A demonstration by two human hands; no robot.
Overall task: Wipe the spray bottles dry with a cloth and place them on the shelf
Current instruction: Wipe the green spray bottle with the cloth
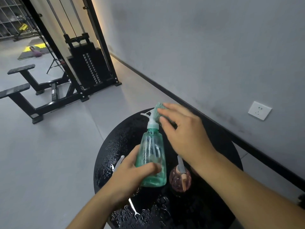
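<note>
The left hand (132, 176) grips the lower body of a translucent green plastic spray bottle (152, 156), held tilted above the middle of the round black wet tabletop (105, 156). The right hand (186, 131) presses a teal fuzzy cloth (157, 111) against the bottle's white nozzle, fingers curled around it. A pink translucent spray bottle (179, 179) stands just right of the green one, near the tabletop's middle.

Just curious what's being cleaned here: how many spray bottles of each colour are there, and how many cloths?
Green spray bottle: 1
Pink spray bottle: 1
Spray bottles mostly hidden, colour unclear: 1
Green cloth: 1
Total: 4
</note>
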